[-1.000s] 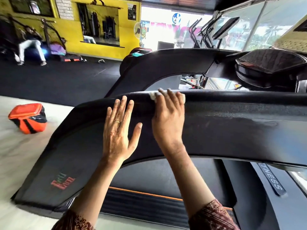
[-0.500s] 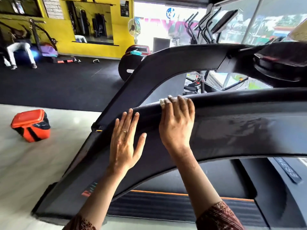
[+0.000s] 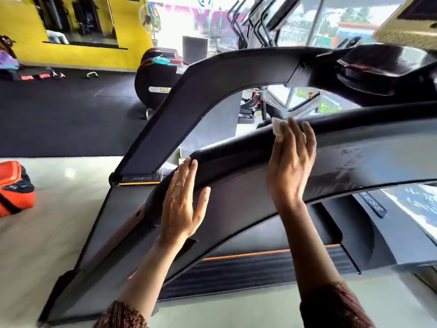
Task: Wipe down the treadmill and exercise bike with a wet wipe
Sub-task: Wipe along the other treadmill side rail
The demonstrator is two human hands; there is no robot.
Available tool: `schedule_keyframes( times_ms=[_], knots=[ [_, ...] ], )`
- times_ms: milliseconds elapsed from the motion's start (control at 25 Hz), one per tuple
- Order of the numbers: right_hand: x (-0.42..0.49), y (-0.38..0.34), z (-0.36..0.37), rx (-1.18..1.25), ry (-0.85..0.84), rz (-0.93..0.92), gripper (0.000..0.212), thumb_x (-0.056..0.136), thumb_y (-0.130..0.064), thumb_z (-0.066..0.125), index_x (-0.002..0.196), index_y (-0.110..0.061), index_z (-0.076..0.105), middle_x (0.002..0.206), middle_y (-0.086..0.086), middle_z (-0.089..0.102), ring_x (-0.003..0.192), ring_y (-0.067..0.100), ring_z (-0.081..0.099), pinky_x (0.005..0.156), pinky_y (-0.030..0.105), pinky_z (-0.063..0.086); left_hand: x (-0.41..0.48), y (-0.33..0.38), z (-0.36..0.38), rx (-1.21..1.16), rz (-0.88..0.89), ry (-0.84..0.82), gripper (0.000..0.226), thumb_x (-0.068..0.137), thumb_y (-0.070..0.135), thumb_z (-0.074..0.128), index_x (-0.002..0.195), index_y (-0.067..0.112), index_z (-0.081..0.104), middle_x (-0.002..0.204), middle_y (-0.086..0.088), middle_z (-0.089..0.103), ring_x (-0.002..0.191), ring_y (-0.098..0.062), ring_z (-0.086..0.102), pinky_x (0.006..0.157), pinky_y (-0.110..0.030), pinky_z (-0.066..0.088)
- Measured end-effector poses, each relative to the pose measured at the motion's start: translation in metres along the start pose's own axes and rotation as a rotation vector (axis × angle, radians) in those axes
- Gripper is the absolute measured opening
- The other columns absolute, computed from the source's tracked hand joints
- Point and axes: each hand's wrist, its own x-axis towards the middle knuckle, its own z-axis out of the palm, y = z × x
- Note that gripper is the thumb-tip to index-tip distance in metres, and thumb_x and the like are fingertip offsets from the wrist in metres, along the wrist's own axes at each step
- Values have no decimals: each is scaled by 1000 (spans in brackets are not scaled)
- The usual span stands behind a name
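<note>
A gym with a yellow wall and black floor mats. An orange bag sits on the pale floor at far left. Behind it a dark machine may be the bike, but too little shows to tell. In front, a person leans over a treadmill side rail. The left hand lies flat on the rail, fingers straight and together, thumb out, holding nothing. It looks like a brace while the other arm works. Further right, the wipe sits on the rail's padded top edge, pressed there under the right hand. Its fingers are nearly straight, and most of the wipe is hidden beneath them, with only a white corner showing. Right of that hand, streaks on the rail look like moisture. That suggests this stretch is done, and the dry-looking part toward the left hand is not. The console at upper right is blurred and cut off by the frame.
</note>
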Motion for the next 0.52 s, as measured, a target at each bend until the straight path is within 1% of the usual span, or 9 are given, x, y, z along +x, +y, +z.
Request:
schedule_keyframes(
  times_ms=[80, 120, 240, 280, 320, 360, 440, 480, 520],
  knots=[
    [-9, 1, 7, -45, -44, 70, 32, 100, -15, 38, 117, -1, 62, 126, 19, 58, 124, 40, 47, 109, 49, 31, 8, 7, 7, 0, 44, 25, 56, 95, 29, 46, 134, -10, 44, 142, -23, 41, 134, -28, 37, 115, -33, 25],
    [-18, -9, 13, 34, -105, 34, 31, 99, -12, 40, 117, 0, 63, 125, 19, 59, 123, 39, 47, 109, 48, 30, 12, 9, 10, 9, 68, 30, 55, 94, 27, 48, 133, -11, 45, 142, -24, 41, 134, -29, 37, 116, -34, 25],
    [-53, -38, 18, 287, -295, -238, 30, 97, -7, 45, 118, 4, 63, 126, 19, 60, 122, 35, 51, 110, 44, 32, 19, 13, 17, 15, 129, 27, 52, 93, 25, 50, 132, -9, 46, 142, -23, 41, 134, -30, 37, 116, -37, 23],
    [-54, -35, 11, 318, -298, -291, 30, 98, -5, 44, 119, 4, 62, 127, 19, 59, 122, 34, 51, 108, 46, 35, 21, 15, 18, 24, 158, 28, 51, 93, 25, 49, 133, -8, 46, 141, -23, 42, 134, -30, 37, 116, -38, 24],
    [-44, -21, 2, 318, -242, -287, 29, 97, -2, 44, 119, 5, 62, 126, 19, 60, 122, 32, 52, 106, 47, 37, 23, 20, 21, 41, 189, 32, 51, 93, 25, 49, 133, -7, 45, 141, -23, 43, 133, -30, 38, 116, -40, 24],
    [-33, -1, -7, 287, -143, -225, 29, 96, 2, 44, 119, 7, 61, 126, 20, 59, 123, 31, 51, 106, 47, 38, 26, 25, 25, 57, 211, 34, 50, 93, 24, 49, 134, -4, 44, 140, -23, 44, 133, -30, 39, 115, -42, 24],
    [-8, 50, -26, 157, 91, 52, 32, 96, 3, 43, 124, 11, 54, 133, 27, 50, 130, 34, 43, 110, 48, 33, 31, 36, 35, 68, 226, 42, 50, 93, 24, 49, 135, -1, 42, 139, -22, 46, 132, -30, 40, 114, -45, 24],
    [5, 75, -33, 113, 162, 184, 36, 98, -1, 40, 131, 13, 46, 140, 32, 40, 136, 39, 34, 113, 49, 28, 35, 44, 41, 68, 222, 48, 50, 93, 24, 50, 135, -1, 42, 139, -22, 46, 132, -30, 40, 115, -46, 22],
    [14, 94, -35, 100, 173, 273, 41, 100, -5, 37, 136, 14, 37, 145, 35, 29, 139, 44, 24, 116, 49, 22, 38, 51, 46, 69, 214, 54, 50, 93, 24, 50, 135, -1, 42, 139, -21, 46, 132, -29, 40, 115, -45, 21]
  ],
)
